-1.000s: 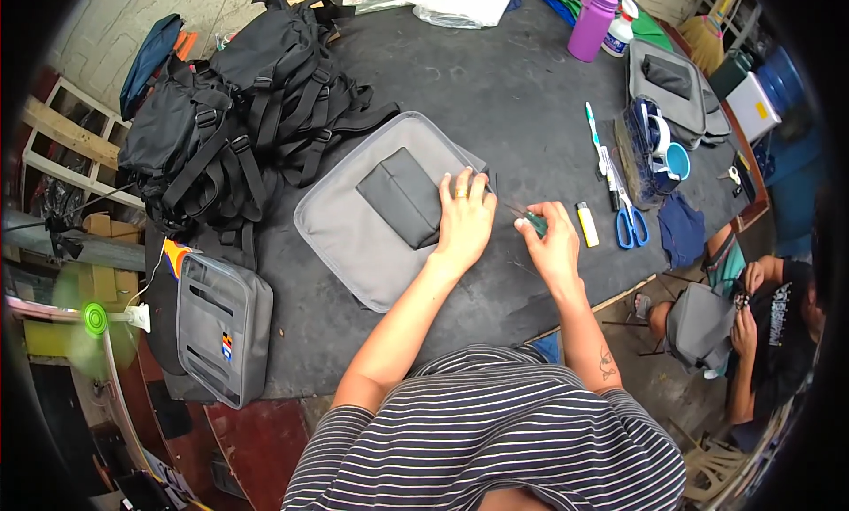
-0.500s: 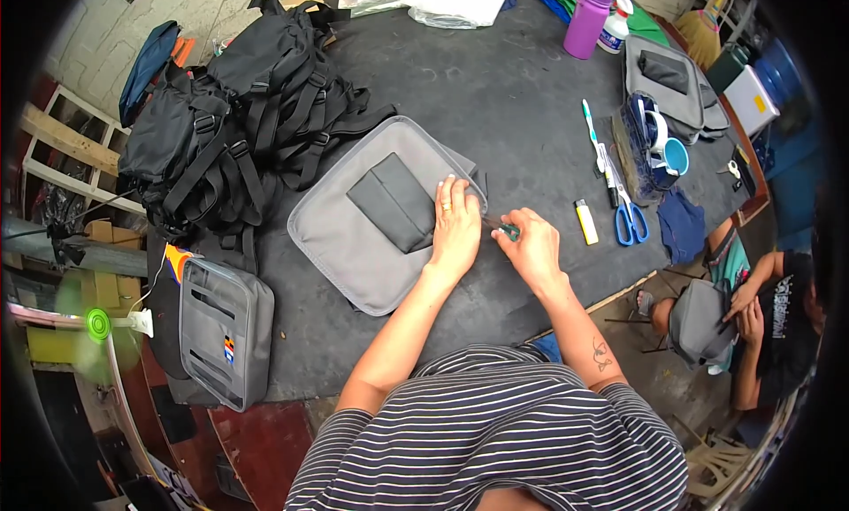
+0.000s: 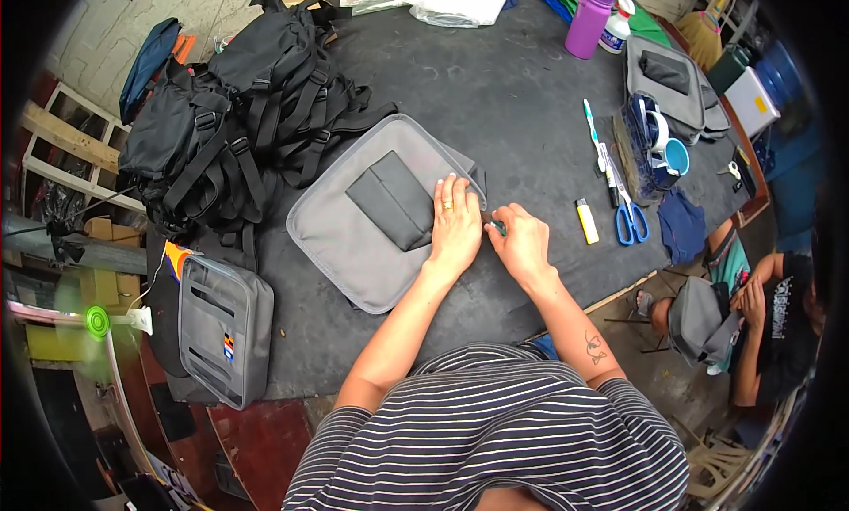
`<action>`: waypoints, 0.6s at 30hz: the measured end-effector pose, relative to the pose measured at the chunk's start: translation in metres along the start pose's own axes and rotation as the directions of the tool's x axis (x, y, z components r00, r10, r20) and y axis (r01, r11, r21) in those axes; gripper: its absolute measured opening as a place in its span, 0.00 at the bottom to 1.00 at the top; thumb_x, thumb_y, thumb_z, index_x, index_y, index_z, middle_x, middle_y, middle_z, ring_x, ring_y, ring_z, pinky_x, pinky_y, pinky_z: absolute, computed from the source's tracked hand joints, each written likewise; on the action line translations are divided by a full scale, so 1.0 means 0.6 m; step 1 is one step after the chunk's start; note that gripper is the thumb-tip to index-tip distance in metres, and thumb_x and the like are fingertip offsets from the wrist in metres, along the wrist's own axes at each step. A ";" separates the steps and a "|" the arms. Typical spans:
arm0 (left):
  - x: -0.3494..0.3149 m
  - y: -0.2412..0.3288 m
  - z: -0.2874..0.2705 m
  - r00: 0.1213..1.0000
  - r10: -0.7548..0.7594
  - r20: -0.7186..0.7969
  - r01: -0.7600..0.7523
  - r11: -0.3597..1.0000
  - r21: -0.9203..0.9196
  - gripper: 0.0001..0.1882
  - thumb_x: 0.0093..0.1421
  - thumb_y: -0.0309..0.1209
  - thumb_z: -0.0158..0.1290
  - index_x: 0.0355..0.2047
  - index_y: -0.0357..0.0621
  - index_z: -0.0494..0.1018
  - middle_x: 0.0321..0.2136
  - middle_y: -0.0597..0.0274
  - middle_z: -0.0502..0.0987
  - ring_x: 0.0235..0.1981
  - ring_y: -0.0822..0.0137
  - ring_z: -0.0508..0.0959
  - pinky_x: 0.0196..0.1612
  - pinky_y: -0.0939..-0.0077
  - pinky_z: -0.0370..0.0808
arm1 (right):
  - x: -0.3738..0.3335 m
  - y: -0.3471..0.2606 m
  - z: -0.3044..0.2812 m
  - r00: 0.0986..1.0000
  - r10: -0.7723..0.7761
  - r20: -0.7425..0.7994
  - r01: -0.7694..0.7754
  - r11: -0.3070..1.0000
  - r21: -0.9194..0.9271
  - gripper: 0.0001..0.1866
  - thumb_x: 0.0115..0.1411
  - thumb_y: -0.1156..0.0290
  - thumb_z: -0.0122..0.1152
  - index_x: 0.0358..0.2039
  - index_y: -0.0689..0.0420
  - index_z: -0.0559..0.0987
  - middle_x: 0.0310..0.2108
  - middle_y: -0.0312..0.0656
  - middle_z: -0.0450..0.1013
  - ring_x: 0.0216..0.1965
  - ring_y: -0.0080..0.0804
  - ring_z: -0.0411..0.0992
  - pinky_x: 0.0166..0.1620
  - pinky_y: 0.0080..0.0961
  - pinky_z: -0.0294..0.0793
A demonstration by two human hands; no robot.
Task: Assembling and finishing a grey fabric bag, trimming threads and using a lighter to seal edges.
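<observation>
A grey fabric bag (image 3: 332,217) lies turned at an angle on the black tabletop, with a darker folded pocket piece (image 3: 390,200) on its upper face. My left hand (image 3: 456,232) rests flat on the bag's right side, fingers stretched out, partly over the pocket's edge. Just off the bag's right edge, my right hand (image 3: 520,246) is closed on a small green-handled tool (image 3: 499,227). Its fingers hide most of the tool, so the exact kind is unclear. The tool's tip is close to the bag's edge; whether they touch I cannot tell.
Black strapped bags (image 3: 256,113) are heaped at the back left, above another grey bag (image 3: 225,334). To the right lie a yellow lighter (image 3: 586,221), blue-handled scissors (image 3: 631,223) and a cup holder (image 3: 638,148). Beyond the table's right edge a co-worker (image 3: 783,316) holds a grey bag.
My right hand has shifted slightly left, closer to the bag, covering more of the green-handled tool. My left hand stays nearly still. The co-worker's hands have moved on their bag.
</observation>
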State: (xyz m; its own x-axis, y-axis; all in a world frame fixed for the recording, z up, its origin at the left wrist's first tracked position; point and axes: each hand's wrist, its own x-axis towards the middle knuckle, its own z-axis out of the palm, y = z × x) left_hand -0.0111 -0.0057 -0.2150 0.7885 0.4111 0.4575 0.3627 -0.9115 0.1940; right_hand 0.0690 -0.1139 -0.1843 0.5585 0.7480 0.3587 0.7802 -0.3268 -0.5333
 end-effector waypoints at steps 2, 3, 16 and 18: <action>0.001 0.000 0.002 1.000 -0.001 0.009 0.001 1.000 0.011 0.15 0.50 0.25 0.51 0.38 0.28 0.67 0.49 0.41 0.64 0.60 0.44 0.58 0.65 0.49 0.52 | 0.001 0.003 0.004 1.000 -0.001 -0.002 0.001 1.000 0.006 0.08 0.45 0.73 0.67 0.25 0.58 0.76 0.24 0.42 0.71 0.26 0.44 0.74 0.29 0.37 0.72; 0.001 -0.001 0.001 1.000 -0.004 -0.006 0.004 1.000 -0.007 0.15 0.50 0.24 0.51 0.37 0.29 0.67 0.49 0.41 0.64 0.60 0.44 0.58 0.65 0.49 0.52 | 0.001 0.004 0.005 1.000 -0.004 -0.005 0.004 1.000 0.012 0.08 0.45 0.73 0.67 0.25 0.58 0.76 0.23 0.42 0.71 0.26 0.44 0.74 0.29 0.37 0.72; -0.080 0.043 -0.087 0.975 0.009 -0.221 -0.145 0.781 -0.607 0.06 0.55 0.26 0.50 0.24 0.39 0.67 0.26 0.53 0.73 0.31 0.53 0.73 0.38 0.61 0.67 | -0.057 0.071 -0.007 0.949 0.193 -0.250 -0.131 0.960 0.246 0.15 0.56 0.71 0.62 0.43 0.58 0.73 0.37 0.47 0.73 0.35 0.43 0.75 0.37 0.31 0.74; -0.115 0.057 -0.059 0.991 0.114 -0.065 -0.128 0.715 -0.687 0.12 0.53 0.35 0.57 0.25 0.41 0.67 0.26 0.55 0.71 0.34 0.52 0.73 0.38 0.60 0.66 | -0.062 0.085 0.001 0.931 0.276 -0.238 -0.193 0.927 0.321 0.14 0.56 0.71 0.62 0.41 0.59 0.73 0.36 0.47 0.74 0.34 0.41 0.75 0.36 0.30 0.74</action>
State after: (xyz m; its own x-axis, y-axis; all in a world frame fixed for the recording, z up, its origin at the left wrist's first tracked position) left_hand -0.0704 -0.0657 -0.2091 0.7909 0.3023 0.5321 -0.1824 -0.7135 0.6765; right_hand 0.0879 -0.1583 -0.2254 0.8025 0.4690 0.3688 0.5252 -0.2618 -0.8097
